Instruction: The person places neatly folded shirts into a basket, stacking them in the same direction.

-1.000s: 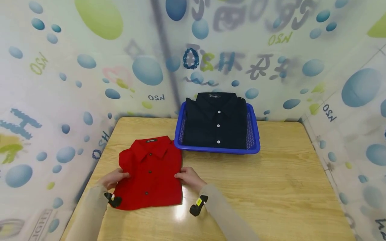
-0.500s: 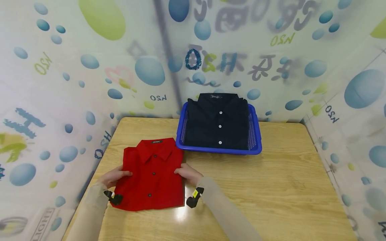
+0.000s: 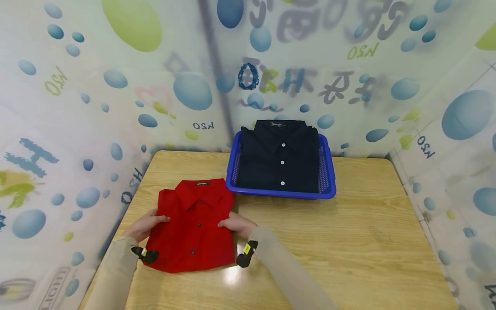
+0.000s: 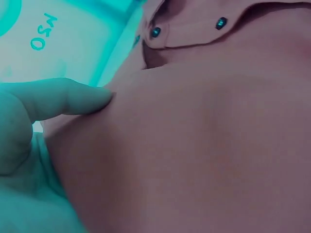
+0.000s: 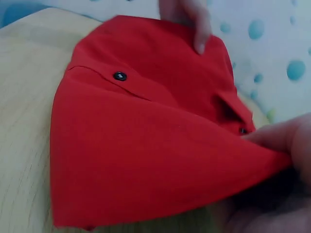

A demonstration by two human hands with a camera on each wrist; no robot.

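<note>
A folded red shirt [image 3: 190,232] with dark buttons and a collar lies at the left of the wooden table, its collar pointing away from me. My left hand [image 3: 145,224] grips its left side, thumb on top of the cloth and fingers hidden beneath. On the opposite side my right hand [image 3: 238,224] pinches the edge, thumb above. In the right wrist view that edge of the red shirt [image 5: 146,160] is raised toward the right hand [image 5: 286,141], with shadow under it. The left wrist view shows the left thumb pressing on the shirt [image 4: 194,145], tinted by the camera's colours.
Behind and to the right stands a blue plastic basket [image 3: 279,194] holding a folded black shirt [image 3: 300,168] with white buttons. The red shirt's upper right corner meets the basket's left front corner. Patterned walls border the wooden table [image 3: 364,241] at the back and sides.
The red shirt's left shoulder has flattened out since one second ago. Over the last half second my right hand has shifted slightly left, bringing the shirt's right edge inward. The basket stays put.
</note>
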